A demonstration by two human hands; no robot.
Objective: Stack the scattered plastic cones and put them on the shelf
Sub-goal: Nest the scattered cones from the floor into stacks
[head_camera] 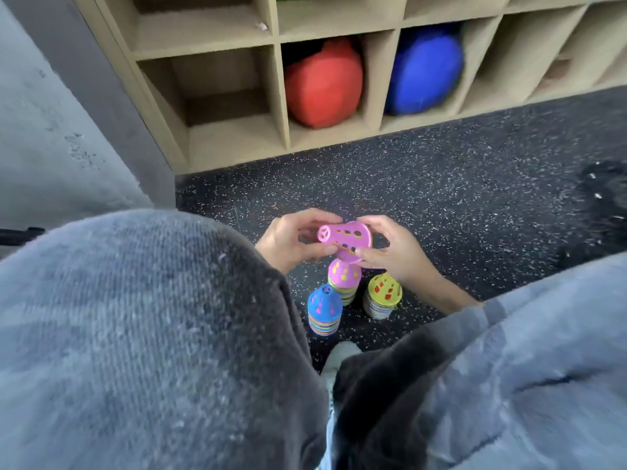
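Pink cone (346, 239) (tipped sideways) gripped by both hands above three stacks.

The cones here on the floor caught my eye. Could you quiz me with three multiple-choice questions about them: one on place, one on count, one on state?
1. Where do the cone stacks stand?
A. on the floor
B. in the shelf
C. on a table

2. How many stacks stand there?
A. one
B. three
C. five

3. How is the pink cone held?
A. by both hands, tilted on its side
B. by one hand, upright
C. lying untouched

Answers:
1 A: the stacks stand on the speckled floor before the shelf.
2 B: pink-topped stack, blue-topped stack, yellow-topped stack.
3 A: left hand and right hand grip it.
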